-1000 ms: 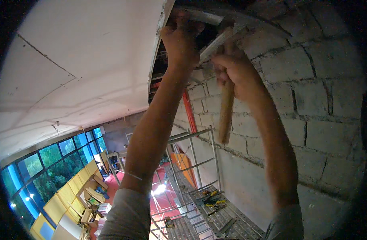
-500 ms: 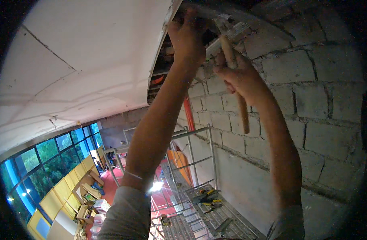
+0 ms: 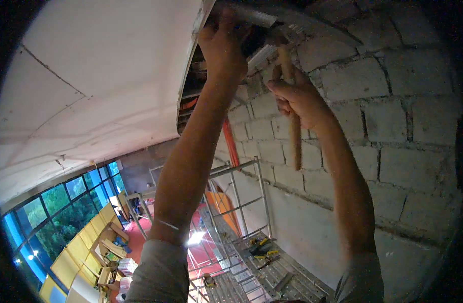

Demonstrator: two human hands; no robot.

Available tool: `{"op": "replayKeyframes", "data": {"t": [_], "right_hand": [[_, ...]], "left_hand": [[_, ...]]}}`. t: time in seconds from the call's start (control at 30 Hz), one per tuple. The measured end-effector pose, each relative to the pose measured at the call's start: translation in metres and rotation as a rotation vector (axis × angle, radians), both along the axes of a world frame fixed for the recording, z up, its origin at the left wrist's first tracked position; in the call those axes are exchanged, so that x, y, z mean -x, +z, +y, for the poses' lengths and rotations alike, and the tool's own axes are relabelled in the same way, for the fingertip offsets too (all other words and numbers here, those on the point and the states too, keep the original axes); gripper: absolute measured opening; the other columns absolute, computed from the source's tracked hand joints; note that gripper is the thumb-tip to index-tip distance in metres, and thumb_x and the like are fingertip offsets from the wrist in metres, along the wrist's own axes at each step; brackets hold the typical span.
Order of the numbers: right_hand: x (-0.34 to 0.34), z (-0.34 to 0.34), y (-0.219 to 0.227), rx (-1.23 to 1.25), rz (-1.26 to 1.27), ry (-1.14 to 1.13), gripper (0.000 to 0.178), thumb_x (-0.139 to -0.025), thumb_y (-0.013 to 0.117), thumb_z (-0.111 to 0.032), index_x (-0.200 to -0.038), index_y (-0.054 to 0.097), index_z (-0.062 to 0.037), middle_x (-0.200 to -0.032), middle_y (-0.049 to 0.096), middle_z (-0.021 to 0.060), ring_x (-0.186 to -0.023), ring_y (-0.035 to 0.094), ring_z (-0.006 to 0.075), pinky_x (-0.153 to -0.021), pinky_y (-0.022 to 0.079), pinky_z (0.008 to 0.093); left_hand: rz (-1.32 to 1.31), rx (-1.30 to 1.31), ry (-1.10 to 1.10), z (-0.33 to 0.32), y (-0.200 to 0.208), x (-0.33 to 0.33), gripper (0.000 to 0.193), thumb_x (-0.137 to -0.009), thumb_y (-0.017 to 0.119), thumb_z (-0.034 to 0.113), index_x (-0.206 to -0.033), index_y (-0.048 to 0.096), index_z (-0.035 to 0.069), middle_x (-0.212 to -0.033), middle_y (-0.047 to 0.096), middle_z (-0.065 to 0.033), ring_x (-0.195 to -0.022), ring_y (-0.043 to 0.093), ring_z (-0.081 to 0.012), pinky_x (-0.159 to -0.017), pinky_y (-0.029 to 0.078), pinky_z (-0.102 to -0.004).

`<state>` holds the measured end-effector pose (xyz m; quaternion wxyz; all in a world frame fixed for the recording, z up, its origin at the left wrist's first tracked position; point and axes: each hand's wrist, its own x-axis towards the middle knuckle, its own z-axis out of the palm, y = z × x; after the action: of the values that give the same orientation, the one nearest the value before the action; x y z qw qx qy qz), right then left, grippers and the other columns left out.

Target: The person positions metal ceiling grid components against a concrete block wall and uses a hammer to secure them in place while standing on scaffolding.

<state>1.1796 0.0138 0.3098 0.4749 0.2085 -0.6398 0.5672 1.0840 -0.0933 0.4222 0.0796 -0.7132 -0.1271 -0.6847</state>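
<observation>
Wooden-handled tool [image 3: 295,144]: slim, straight, tan, nearly upright, top end blurred; in front of block wall [image 3: 400,121], right of ceiling [image 3: 115,65] edge. Right hand [image 3: 300,98] wraps its middle. Left hand [image 3: 224,53] raised at that edge, fingers bent; can't tell if it grips anything.

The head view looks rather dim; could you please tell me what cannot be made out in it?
All in the head view:
What the left hand touches: lost in shadow at the ceiling opening.
What tops the wooden handle in the right hand: dark and blurred.
Tools on the scaffold platform: too small to identify.
Gray sleeves: cut off by the lower edge.
</observation>
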Motion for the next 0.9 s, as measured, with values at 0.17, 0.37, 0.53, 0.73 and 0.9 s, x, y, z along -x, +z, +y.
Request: {"op": "replayKeyframes", "data": {"t": [0.17, 0.37, 0.53, 0.73, 0.9], "right_hand": [[-0.004, 0.013, 0.018, 0.327, 0.239, 0.224, 0.025, -0.082, 0.071, -0.013, -0.099, 0.053, -0.0143, -0.069, 0.046, -0.0042, -0.050, 0.039, 0.0066, -0.045, 0.036, 0.0255], [-0.015, 0.005, 0.011, -0.063, 0.031, -0.119, 0.018, -0.083, 0.070, -0.015, -0.090, 0.053, -0.0143, -0.071, 0.048, -0.0051, -0.053, 0.041, 0.0065, -0.048, 0.038, 0.0251], [0.003, -0.013, 0.022, 0.435, 0.380, 0.159, 0.023, -0.083, 0.070, -0.019, -0.093, 0.051, -0.0156, -0.070, 0.045, -0.0056, -0.053, 0.040, 0.0057, -0.045, 0.034, 0.0238], [-0.008, 0.008, 0.007, -0.038, 0.098, -0.077, 0.021, -0.084, 0.070, -0.018, -0.091, 0.051, -0.0167, -0.066, 0.041, -0.0063, -0.050, 0.039, 0.0053, -0.046, 0.035, 0.0240], [0.011, 0.003, 0.025, 0.292, 0.309, 0.187, 0.022, -0.084, 0.069, -0.015, -0.093, 0.049, -0.0170, -0.067, 0.042, -0.0062, -0.048, 0.038, 0.0051, -0.045, 0.036, 0.0248]], "left_hand": [[0.350, -0.616, 1.296, -0.002, -0.007, -0.004, 0.032, -0.080, 0.076, 0.017, -0.102, 0.055, 0.007, -0.090, 0.067, -0.0111, -0.079, 0.065, -0.0300, -0.070, 0.053, -0.0385], [0.061, -0.353, 0.313, 0.015, 0.011, 0.003, 0.027, -0.083, 0.071, 0.009, -0.105, 0.056, 0.007, -0.089, 0.068, -0.0108, -0.083, 0.067, -0.0299, -0.071, 0.053, -0.0383], [0.225, -0.472, 0.715, 0.015, 0.008, 0.018, 0.020, -0.090, 0.064, 0.010, -0.107, 0.058, 0.004, -0.090, 0.069, -0.0107, -0.085, 0.068, -0.0266, -0.074, 0.055, -0.0350], [0.124, -0.425, 0.580, 0.009, -0.003, -0.009, 0.016, -0.090, 0.064, 0.014, -0.103, 0.060, 0.005, -0.089, 0.069, -0.0092, -0.084, 0.068, -0.0232, -0.074, 0.056, -0.0343], [0.508, -1.014, 1.475, 0.004, 0.005, 0.008, 0.017, -0.091, 0.063, 0.020, -0.096, 0.062, 0.004, -0.085, 0.067, -0.0084, -0.080, 0.066, -0.0209, -0.067, 0.054, -0.0366]]}}
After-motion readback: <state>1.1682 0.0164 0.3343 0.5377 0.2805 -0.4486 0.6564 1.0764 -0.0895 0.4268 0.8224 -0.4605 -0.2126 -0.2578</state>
